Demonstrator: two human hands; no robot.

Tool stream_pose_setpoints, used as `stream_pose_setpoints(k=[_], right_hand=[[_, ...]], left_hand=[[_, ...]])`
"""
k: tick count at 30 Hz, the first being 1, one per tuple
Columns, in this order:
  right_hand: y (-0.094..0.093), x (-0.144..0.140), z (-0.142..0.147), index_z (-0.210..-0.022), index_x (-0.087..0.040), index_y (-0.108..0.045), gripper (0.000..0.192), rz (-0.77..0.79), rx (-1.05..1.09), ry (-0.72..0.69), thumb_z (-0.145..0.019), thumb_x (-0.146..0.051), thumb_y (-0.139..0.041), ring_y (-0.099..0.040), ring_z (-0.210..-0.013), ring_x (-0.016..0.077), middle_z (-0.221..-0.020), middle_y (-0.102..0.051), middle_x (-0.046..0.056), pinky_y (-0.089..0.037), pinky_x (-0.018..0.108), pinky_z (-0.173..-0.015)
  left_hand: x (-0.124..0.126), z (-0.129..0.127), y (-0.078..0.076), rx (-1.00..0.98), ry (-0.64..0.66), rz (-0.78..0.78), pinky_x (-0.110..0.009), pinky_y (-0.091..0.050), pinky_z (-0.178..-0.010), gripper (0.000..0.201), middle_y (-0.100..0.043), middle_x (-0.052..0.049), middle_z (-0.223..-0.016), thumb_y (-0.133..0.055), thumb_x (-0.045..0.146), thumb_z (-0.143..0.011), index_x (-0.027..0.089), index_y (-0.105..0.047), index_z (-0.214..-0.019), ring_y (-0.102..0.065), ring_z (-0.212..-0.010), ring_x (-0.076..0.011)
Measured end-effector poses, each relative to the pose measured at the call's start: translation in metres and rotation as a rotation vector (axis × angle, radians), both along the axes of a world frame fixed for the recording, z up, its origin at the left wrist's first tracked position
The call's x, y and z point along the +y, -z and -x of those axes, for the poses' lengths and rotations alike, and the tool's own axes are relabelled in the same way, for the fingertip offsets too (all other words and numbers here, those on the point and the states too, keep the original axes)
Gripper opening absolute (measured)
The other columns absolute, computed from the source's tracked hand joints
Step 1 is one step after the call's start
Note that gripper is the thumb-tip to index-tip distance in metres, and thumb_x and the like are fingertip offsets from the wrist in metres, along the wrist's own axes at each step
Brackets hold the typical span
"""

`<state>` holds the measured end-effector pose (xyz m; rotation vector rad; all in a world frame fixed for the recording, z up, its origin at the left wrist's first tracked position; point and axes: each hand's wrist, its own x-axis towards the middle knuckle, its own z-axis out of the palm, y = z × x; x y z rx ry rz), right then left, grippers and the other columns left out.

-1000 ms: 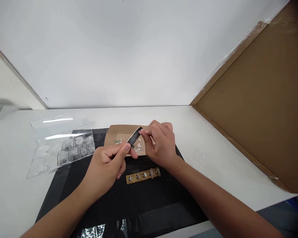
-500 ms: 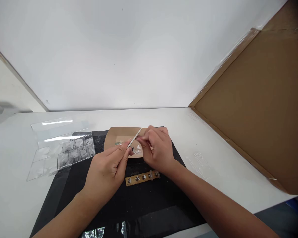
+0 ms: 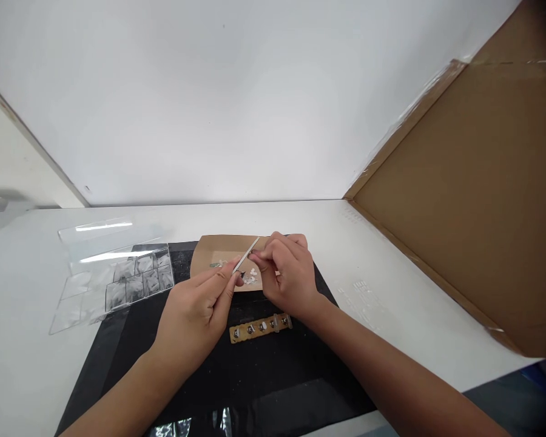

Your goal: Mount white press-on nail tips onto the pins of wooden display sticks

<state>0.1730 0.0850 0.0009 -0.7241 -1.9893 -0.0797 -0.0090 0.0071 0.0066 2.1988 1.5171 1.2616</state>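
My left hand (image 3: 200,303) is closed around a thin, pale nail file (image 3: 246,255), seen edge-on and slanting up to the right. The fingers of my right hand (image 3: 289,270) are pinched together beside the file; whatever small piece they hold is hidden. Both hands are over a brown paper tray (image 3: 202,249), where small white pieces (image 3: 253,273) lie. Nearer to me, a gold-brown strip (image 3: 240,335) carries a row of round metal mounts, some with clear or white nail tips on them.
A clear compartment box (image 3: 139,284) of nail tips has its lid raised at the left. A black mat (image 3: 255,388) covers part of the white table (image 3: 22,370). Faint clear pieces (image 3: 361,294) lie at the right, before a large cardboard panel (image 3: 464,200).
The view has shifted very slightly. Both hands keep nearly the same pose, with the file still in my left hand.
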Motion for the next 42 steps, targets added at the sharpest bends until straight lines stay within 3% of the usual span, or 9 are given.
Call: stream_pose_setpoints(k=[4, 9, 12, 17, 21, 26, 29, 33, 42], right_hand=[[-0.0006, -0.0007, -0.0002, -0.08, -0.023, -0.042, 0.031, 0.009, -0.019, -0.07, -0.103, -0.014, -0.06, -0.049, -0.06, 0.0129, -0.068, -0.054, -0.005, -0.033, 0.036, -0.072], [-0.0009, -0.004, -0.0013, -0.078, -0.023, -0.043, 0.032, 0.053, 0.03, -0.016, -0.104, -0.016, -0.061, -0.045, -0.057, 0.0122, -0.067, -0.049, -0.006, -0.032, 0.037, -0.072], [-0.0003, -0.0076, -0.0008, -0.079, -0.022, -0.044, 0.03, 0.118, 0.017, -0.115, -0.103, -0.014, -0.06, -0.048, -0.06, 0.0122, -0.067, -0.05, -0.006, -0.032, 0.036, -0.072], [-0.0014, -0.007, -0.0017, -0.08, -0.022, -0.046, 0.028, 0.071, 0.069, -0.033, -0.103, -0.013, -0.061, -0.05, -0.06, 0.0121, -0.069, -0.055, -0.005, -0.032, 0.036, -0.073], [-0.0027, -0.0081, -0.0014, -0.08, -0.023, -0.045, 0.029, 0.053, 0.042, -0.087, -0.102, -0.012, -0.06, -0.051, -0.061, 0.0127, -0.068, -0.053, -0.005, -0.032, 0.036, -0.072], [-0.0019, -0.0084, -0.0001, -0.08, -0.023, -0.044, 0.029, 0.042, 0.068, -0.032, -0.102, -0.012, -0.06, -0.05, -0.059, 0.0122, -0.068, -0.054, -0.006, -0.033, 0.036, -0.073], [-0.0015, -0.0077, -0.0002, -0.08, -0.023, -0.043, 0.03, 0.028, 0.036, -0.077, -0.102, -0.012, -0.06, -0.051, -0.06, 0.0124, -0.067, -0.053, -0.005, -0.033, 0.036, -0.072], [-0.0012, -0.0076, 0.0001, -0.079, -0.023, -0.043, 0.031, 0.031, 0.046, -0.013, -0.103, -0.014, -0.06, -0.048, -0.058, 0.0117, -0.067, -0.054, -0.005, -0.032, 0.036, -0.072], [-0.0011, -0.0086, 0.0012, -0.078, -0.022, -0.043, 0.031, 0.029, 0.041, -0.038, -0.102, -0.013, -0.061, -0.045, -0.057, 0.0115, -0.066, -0.051, -0.006, -0.032, 0.036, -0.072]], left_hand=[[0.0012, 0.0009, -0.0003, -0.021, 0.009, 0.039, -0.02, -0.057, -0.081, 0.028, -0.083, -0.006, -0.097, -0.056, 0.021, -0.108, 0.018, -0.082, -0.118, -0.08, -0.089, -0.017], [-0.0002, 0.0032, 0.002, -0.013, 0.029, 0.017, -0.019, -0.056, -0.083, 0.028, -0.083, -0.006, -0.1, -0.056, 0.02, -0.108, 0.017, -0.081, -0.121, -0.08, -0.094, -0.0163], [-0.0004, 0.0044, 0.0022, -0.001, 0.06, 0.0, -0.019, -0.056, -0.083, 0.03, -0.083, -0.007, -0.101, -0.057, 0.021, -0.108, 0.015, -0.078, -0.128, -0.08, -0.092, -0.0165], [-0.0007, 0.0041, -0.0013, -0.031, 0.082, 0.004, -0.018, -0.056, -0.081, 0.027, -0.082, -0.006, -0.098, -0.057, 0.019, -0.108, 0.016, -0.081, -0.121, -0.079, -0.088, -0.015], [-0.0008, 0.0037, -0.0027, -0.054, 0.09, 0.005, -0.018, -0.056, -0.08, 0.026, -0.081, -0.004, -0.093, -0.058, 0.018, -0.107, 0.016, -0.081, -0.118, -0.078, -0.083, -0.0136], [0.0009, 0.0044, -0.0005, -0.028, 0.092, 0.0, -0.02, -0.056, -0.073, 0.025, -0.08, -0.003, -0.088, -0.058, 0.019, -0.107, 0.017, -0.081, -0.116, -0.076, -0.075, -0.0136], [0.0012, 0.005, 0.0015, -0.026, 0.099, -0.018, -0.019, -0.056, -0.076, 0.025, -0.081, -0.003, -0.09, -0.058, 0.019, -0.107, 0.016, -0.08, -0.118, -0.077, -0.078, -0.0136], [0.0019, 0.0058, 0.0037, -0.008, 0.087, -0.02, -0.019, -0.056, -0.074, 0.026, -0.081, -0.005, -0.092, -0.057, 0.02, -0.108, 0.016, -0.081, -0.118, -0.078, -0.08, -0.0144], [0.0006, 0.0069, 0.0035, 0.002, 0.087, -0.061, -0.019, -0.057, -0.078, 0.027, -0.082, -0.005, -0.096, -0.059, 0.017, -0.107, 0.015, -0.078, -0.126, -0.08, -0.086, -0.0142]])
